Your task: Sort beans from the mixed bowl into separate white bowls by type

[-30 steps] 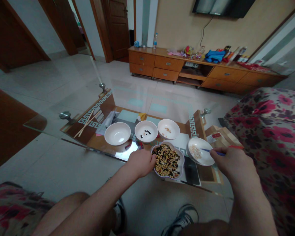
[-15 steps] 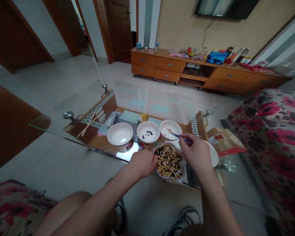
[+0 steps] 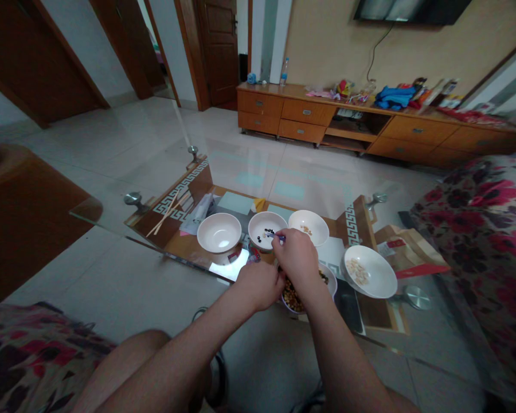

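Note:
My right hand [image 3: 298, 258] is closed on blue tweezers [image 3: 274, 235] whose tips reach over the middle white bowl [image 3: 266, 226], which holds a few black beans. My left hand [image 3: 260, 284] is curled against the left rim of the mixed-bean bowl [image 3: 328, 280], which my right hand mostly hides. An empty white bowl [image 3: 219, 232] stands at the left. A bowl with a few tan beans [image 3: 308, 227] stands behind my right hand. A white bowl with pale beans [image 3: 367, 271] sits at the right.
All bowls stand on a glass coffee table [image 3: 163, 172] with a patterned shelf beneath. Wooden chopsticks [image 3: 167, 209] lie on that shelf at the left. A brown paper bag [image 3: 406, 249] lies at the right. A floral sofa [image 3: 490, 223] flanks the right side.
My right hand carried the tweezers leftward, from the right pale-bean bowl past the tan-bean bowl to the black-bean bowl. My left hand stayed at the mixed-bean bowl. The view shifted.

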